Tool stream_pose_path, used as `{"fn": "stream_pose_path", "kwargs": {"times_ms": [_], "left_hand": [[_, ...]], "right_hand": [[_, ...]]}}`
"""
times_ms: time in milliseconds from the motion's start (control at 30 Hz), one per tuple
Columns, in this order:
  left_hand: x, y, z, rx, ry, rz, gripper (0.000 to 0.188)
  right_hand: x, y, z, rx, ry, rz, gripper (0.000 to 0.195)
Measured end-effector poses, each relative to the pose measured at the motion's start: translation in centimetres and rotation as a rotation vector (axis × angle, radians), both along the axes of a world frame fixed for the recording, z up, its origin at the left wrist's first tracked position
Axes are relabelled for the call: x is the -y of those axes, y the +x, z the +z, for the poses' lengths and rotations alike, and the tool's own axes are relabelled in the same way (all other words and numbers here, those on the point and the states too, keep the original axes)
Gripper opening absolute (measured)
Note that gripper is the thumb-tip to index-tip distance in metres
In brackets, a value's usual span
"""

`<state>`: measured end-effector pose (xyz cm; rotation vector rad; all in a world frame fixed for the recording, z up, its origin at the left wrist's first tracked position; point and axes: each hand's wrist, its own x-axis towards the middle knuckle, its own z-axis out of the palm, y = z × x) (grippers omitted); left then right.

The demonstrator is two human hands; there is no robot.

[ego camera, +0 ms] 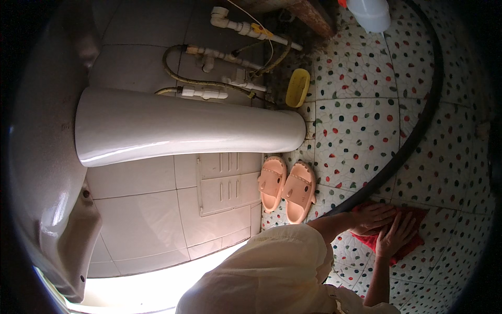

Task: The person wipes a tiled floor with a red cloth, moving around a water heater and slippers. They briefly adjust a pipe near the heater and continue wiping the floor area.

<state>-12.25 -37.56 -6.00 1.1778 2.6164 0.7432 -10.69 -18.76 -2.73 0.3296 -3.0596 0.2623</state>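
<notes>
A red cloth lies bunched on the speckled tile floor at the lower right. My left hand rests palm down on its upper left part, fingers stretched out. Close beside it, my right hand also presses the cloth down, with fingers slightly spread. The hands are touching or overlapping, and the palms are hidden. Just behind my left forearm runs a thick black hose, which curves over the floor.
A white pedestal stands under a washbasin. Pink slippers sit near its base, with a yellow plastic dish on its other side. Pipes and flexible hoses line the wall. A white plastic container stands at the top.
</notes>
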Motion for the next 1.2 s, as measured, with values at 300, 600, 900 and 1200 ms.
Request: {"fn": "stream_pose_path", "kwargs": {"times_ms": [300,600,900,1200], "left_hand": [[-0.08,0.2,-0.14,0.03,0.046,0.029,0.069],[-0.01,-0.14,0.07,-0.062,0.003,0.011,0.073],[-0.17,-0.25,0.16,-0.004,-0.011,-0.015,0.074],[-0.08,-0.25,0.2,-0.008,0.018,0.01,0.072]], "right_hand": [[0.02,-0.28,0.02,-0.025,-0.019,0.006,0.056],[0.06,-0.36,0.48,0.021,0.003,-0.001,0.054],[-0.05,-0.43,0.47,0.009,0.004,0.001,0.054],[0.13,-0.43,0.51,0.009,-0.002,-0.003,0.053]]}}
